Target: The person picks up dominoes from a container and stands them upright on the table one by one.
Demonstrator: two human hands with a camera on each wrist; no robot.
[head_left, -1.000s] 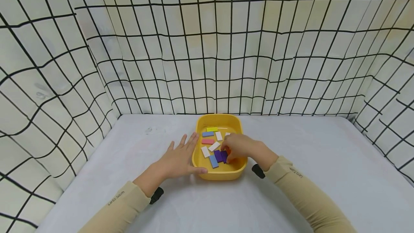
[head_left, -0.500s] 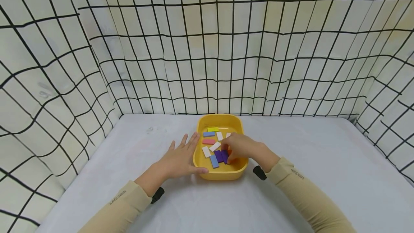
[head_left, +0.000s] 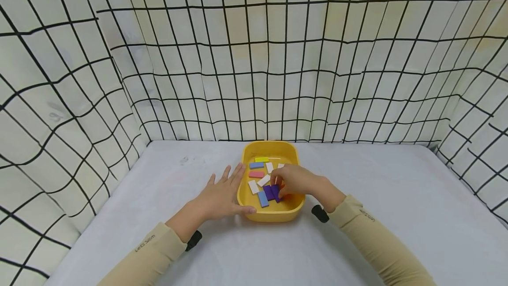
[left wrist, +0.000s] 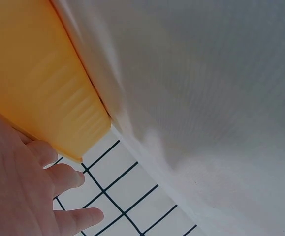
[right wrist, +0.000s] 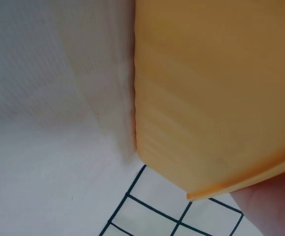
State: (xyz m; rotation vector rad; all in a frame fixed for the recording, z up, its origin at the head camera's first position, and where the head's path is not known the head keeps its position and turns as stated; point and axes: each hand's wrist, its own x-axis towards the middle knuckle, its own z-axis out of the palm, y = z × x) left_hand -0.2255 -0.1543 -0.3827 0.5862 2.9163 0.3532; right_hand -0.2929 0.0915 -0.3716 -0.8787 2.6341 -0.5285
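Observation:
A yellow plastic tub (head_left: 270,216) holds several small flat blocks in different colours. My left hand (head_left: 219,195) lies along the tub's left rim with its fingers spread and straight, the thumb at the front left corner. In the left wrist view its fingers reach past the tub's wall (left wrist: 48,83). Reaching in over the right rim, my right hand (head_left: 297,181) pinches a purple block (head_left: 276,193) between thumb and fingers. That block lies slanted against a second purple block (head_left: 268,193). A blue block (head_left: 263,199) is just left of them. The right wrist view shows mostly the tub's outer wall (right wrist: 206,93).
Elsewhere in the tub lie white blocks (head_left: 253,186), a pink block (head_left: 256,174), another blue block (head_left: 256,165) and a yellow block (head_left: 262,159). The tub stands on a white-covered table (head_left: 357,180), before a white backdrop with black grid lines (head_left: 274,74).
The purple block in my right fingers has turned slightly, its near end shifting a little toward me. My left hand keeps its place on the rim.

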